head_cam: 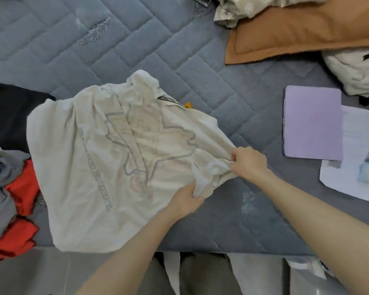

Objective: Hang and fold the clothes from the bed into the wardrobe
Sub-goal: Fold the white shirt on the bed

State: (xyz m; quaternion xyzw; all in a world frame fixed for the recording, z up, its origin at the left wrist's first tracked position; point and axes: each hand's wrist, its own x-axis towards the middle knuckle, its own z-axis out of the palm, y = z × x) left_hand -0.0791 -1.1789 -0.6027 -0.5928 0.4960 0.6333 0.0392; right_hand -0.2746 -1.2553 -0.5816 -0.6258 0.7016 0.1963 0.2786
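Lying spread on the grey quilted bed cover (pixel 136 39), one cream cotton T-shirt (pixel 94 167) with a grey outlined print fills the middle of the view, its collar end toward 12 o'clock. Two bare hands work at the shirt's edge, both on its 4 o'clock side. The left hand (pixel 185 201), at about 5 o'clock from the shirt's centre, has its fingers curled round a fold of the cloth. The right hand (pixel 250 162), at about 3 o'clock, pinches bunched fabric between thumb and fingers. The hands are near each other but apart, with a gathered strip of the shirt running between them.

Around the shirt, counted from the frame's centre:

- One black garment (pixel 13 109) lies at 9 o'clock, touching the shirt.
- One grey garment (pixel 0 177) is tangled with red cloth (pixel 21 188) at 8 o'clock. Whether the red is a single piece I cannot tell.
- One brown rectangular pillow (pixel 296 35) sits at 1 o'clock, with one pale patterned cloth (pixel 239 7) bunched above it.
- One white fleecy garment (pixel 354 71) lies at 2 o'clock.
- One lilac flat rectangular board (pixel 313 122) lies at 3 o'clock, touching one white sheet (pixel 358 128).
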